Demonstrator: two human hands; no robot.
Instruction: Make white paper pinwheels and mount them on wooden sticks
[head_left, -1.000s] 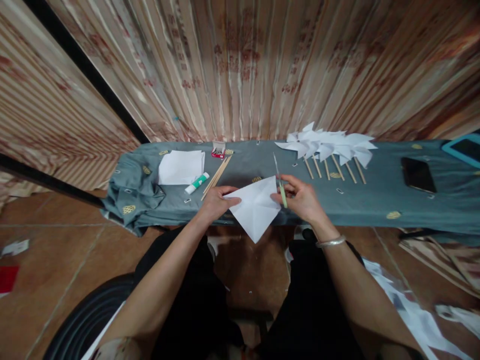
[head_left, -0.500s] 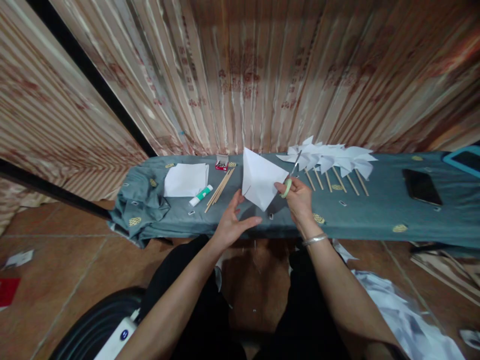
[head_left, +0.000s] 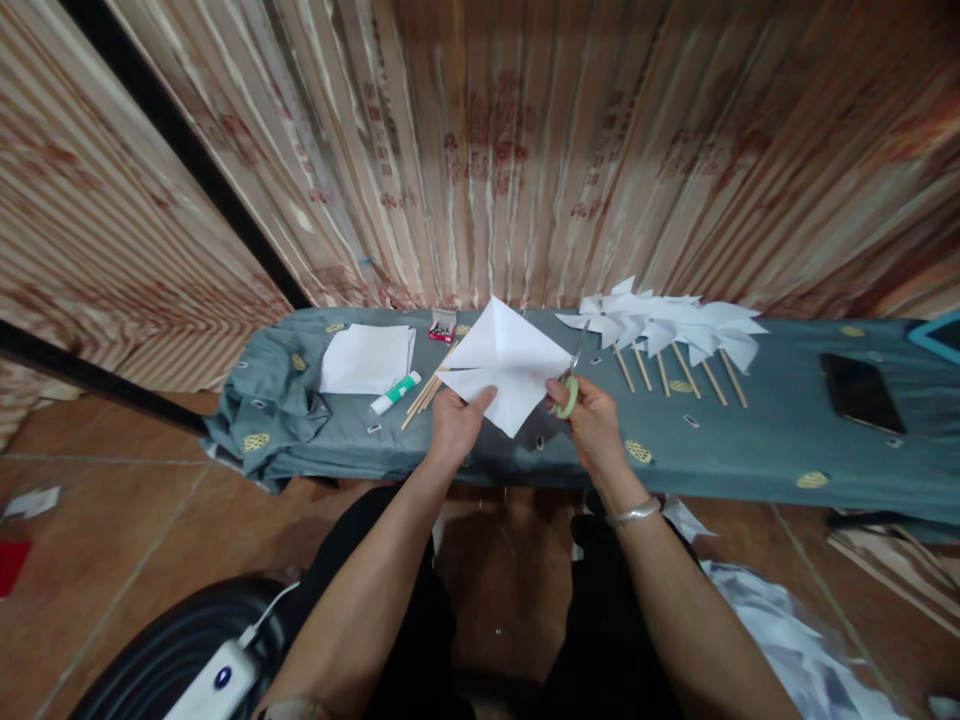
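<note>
A white paper square (head_left: 504, 345), turned like a diamond, is held up over the cloth-covered bench. One slit runs inward from its left corner, and faint crease lines cross its middle. My left hand (head_left: 457, 420) pinches the lower left edge, thumb on top. My right hand (head_left: 592, 415) grips the scissors (head_left: 571, 395) by their pale green handles, blades pointing up and away, and its thumb and finger also meet the paper's right corner. Just left lie thin wooden sticks (head_left: 421, 398), a glue stick (head_left: 395, 393) and a small open red box (head_left: 442, 325).
White paper pinwheels (head_left: 660, 322) on sticks lie in a row to the right. Beyond them is a black phone (head_left: 862, 392). A stack of white paper (head_left: 364, 358) rests at the left. A pile of paper (head_left: 795, 640) is on the floor at lower right.
My left hand has closed on the paper, which has turned so its slit now faces left. The scissors stay in my right hand. The view has shifted slightly.
</note>
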